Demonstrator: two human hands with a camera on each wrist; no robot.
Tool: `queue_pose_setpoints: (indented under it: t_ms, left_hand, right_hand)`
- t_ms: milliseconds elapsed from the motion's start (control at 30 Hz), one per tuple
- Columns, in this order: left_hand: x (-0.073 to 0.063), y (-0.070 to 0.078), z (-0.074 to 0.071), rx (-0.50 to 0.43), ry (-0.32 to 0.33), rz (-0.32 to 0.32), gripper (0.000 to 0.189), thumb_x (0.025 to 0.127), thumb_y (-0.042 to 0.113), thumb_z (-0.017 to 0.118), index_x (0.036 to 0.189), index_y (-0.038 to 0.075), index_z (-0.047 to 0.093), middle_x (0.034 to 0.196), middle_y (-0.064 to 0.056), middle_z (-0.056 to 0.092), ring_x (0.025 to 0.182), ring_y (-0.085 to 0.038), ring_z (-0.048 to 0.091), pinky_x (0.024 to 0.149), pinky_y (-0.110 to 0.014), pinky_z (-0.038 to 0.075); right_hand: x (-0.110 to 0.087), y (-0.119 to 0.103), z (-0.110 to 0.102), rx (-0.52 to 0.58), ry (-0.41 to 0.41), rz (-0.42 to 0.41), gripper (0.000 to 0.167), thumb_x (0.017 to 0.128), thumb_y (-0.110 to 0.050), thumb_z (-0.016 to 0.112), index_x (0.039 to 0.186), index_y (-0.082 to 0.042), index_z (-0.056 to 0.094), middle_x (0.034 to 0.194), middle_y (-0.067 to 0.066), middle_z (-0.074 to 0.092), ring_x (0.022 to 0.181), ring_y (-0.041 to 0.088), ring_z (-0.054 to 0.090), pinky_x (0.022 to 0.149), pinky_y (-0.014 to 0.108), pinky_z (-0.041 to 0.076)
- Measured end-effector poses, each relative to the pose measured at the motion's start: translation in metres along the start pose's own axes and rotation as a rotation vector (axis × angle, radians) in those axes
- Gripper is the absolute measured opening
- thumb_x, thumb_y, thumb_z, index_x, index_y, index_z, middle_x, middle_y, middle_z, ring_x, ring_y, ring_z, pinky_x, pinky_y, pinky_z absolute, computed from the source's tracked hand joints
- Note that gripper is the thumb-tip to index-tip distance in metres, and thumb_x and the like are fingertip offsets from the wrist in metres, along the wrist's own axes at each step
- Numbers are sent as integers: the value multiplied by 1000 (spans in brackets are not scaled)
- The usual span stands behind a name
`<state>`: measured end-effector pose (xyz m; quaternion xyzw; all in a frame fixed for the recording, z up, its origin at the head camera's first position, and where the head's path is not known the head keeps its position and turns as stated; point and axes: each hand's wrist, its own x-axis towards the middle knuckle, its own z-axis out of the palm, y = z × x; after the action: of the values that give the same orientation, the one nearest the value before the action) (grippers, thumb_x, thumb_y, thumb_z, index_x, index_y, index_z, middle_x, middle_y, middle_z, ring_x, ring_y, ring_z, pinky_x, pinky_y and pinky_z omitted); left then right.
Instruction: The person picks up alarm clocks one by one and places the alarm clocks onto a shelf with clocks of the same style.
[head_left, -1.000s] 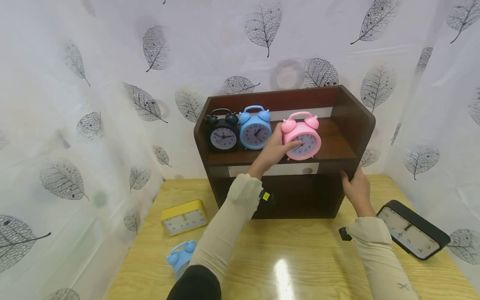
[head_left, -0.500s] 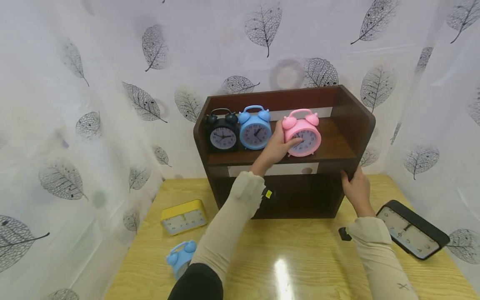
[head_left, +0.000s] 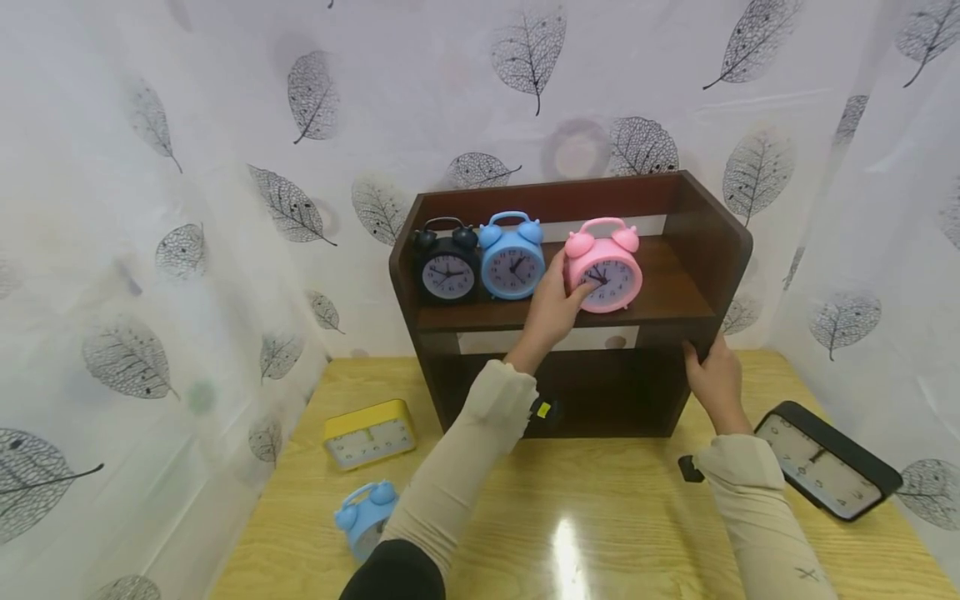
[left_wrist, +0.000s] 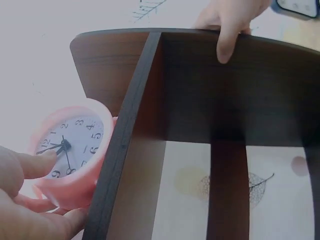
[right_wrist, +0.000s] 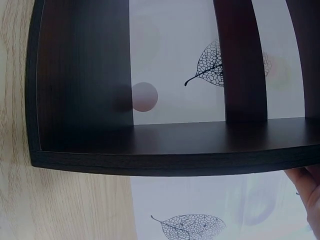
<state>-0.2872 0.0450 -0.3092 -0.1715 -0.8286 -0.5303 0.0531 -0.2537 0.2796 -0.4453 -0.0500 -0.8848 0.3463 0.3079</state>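
Note:
My left hand holds a pink twin-bell alarm clock by its left side, thumb across the dial. The clock stands upright near the front edge of the upper shelf of a dark brown wooden rack. In the left wrist view, curled fingers reach round the rim of the pink clock. My right hand grips the rack's right side panel, thumb on its front edge; only part of this right hand shows in the right wrist view. Left of the pink clock stand a blue alarm clock and a black one.
On the wooden table are a yellow rectangular clock and a second blue alarm clock, partly behind the left sleeve. A black rectangular clock lies right of the rack. Leaf-patterned sheeting hangs behind.
The pink clock has shifted slightly up and back on the shelf. My left wrist has moved a little right and lower, with the thumb lower on the dial. My right hand stays put.

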Motion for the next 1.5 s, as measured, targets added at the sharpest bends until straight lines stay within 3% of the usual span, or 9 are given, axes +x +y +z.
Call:
queue_pose_setpoints:
  t_ms: [533,867,1500]
  left_hand:
    - [19,6,18,55,36,-22,57,94,19,55,145,11,31,143,-7,46,132,-18,44,110,-30,35]
    - [33,8,35,31,14,0,58,93,18,56,145,11,32,141,-6,48,130,-18,47,108,-30,36]
    - [42,14,55,24,19,13,52,92,18,58,140,10,39,134,-7,55,124,-17,53,104,-27,40]
  right_hand:
    - [0,-3,-3,3,-3,12,41,89,-11,54,119,14,42,98,47,53,90,63,49,77,64,36]
    - [0,-2,0,-2,-5,18,40,89,-11,54,119,14,43,98,47,54,90,63,49,77,64,37]
    - [0,-2,0,1,22,7,41,88,-9,55,119,14,43,99,47,54,90,63,50,77,65,37]
